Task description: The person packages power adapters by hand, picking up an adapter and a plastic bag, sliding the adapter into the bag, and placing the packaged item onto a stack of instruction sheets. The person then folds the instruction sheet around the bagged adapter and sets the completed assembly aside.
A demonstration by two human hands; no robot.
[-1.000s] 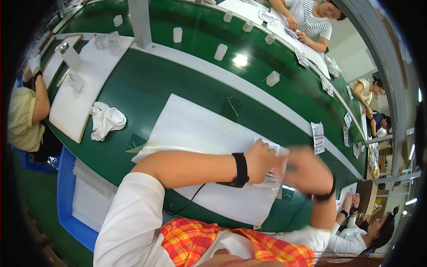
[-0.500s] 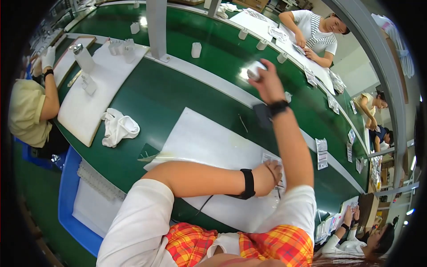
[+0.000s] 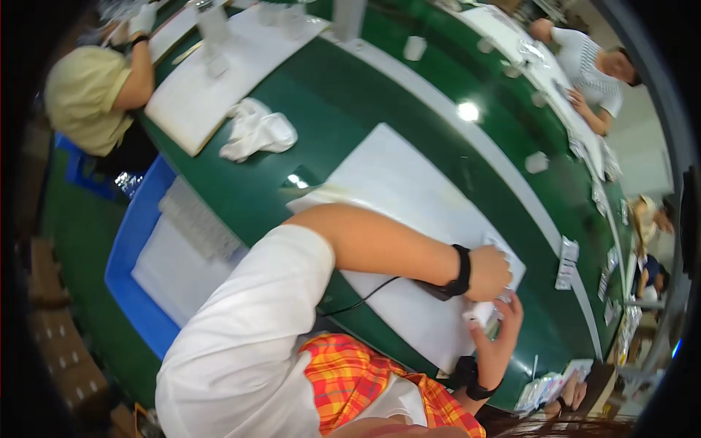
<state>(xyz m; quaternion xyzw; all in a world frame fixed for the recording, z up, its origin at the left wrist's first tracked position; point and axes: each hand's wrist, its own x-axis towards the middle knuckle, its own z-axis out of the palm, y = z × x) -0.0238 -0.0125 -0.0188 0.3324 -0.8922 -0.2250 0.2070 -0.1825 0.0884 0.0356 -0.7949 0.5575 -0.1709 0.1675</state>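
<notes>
1. Small white item (image 3: 482,314) sits between our two hands, over the near right edge of the white mat (image 3: 409,190). Too small & blurred to tell what it is exactly.
2. Right hand (image 3: 499,343) comes up from below, fingers curled round the item's lower part; looks like a closed hold, palm toward us.
3. Left hand (image 3: 488,274) is on top, fist-like, knuckles over the item's upper end. Can't tell if it pinches the item or just presses on it.
4. To do it well, in our view: keep the right hand as the steady base, let the left do the fine work, & keep both over the mat so nothing drops onto the green table (image 3: 350,102).
5. Mind the black cord (image 3: 365,296) running from the left wrist strap (image 3: 460,271); it lies across the mat & could snag.
6. Further off: crumpled white cloth (image 3: 259,131), blue bin (image 3: 135,255) at our left, other workers along the table.
</notes>
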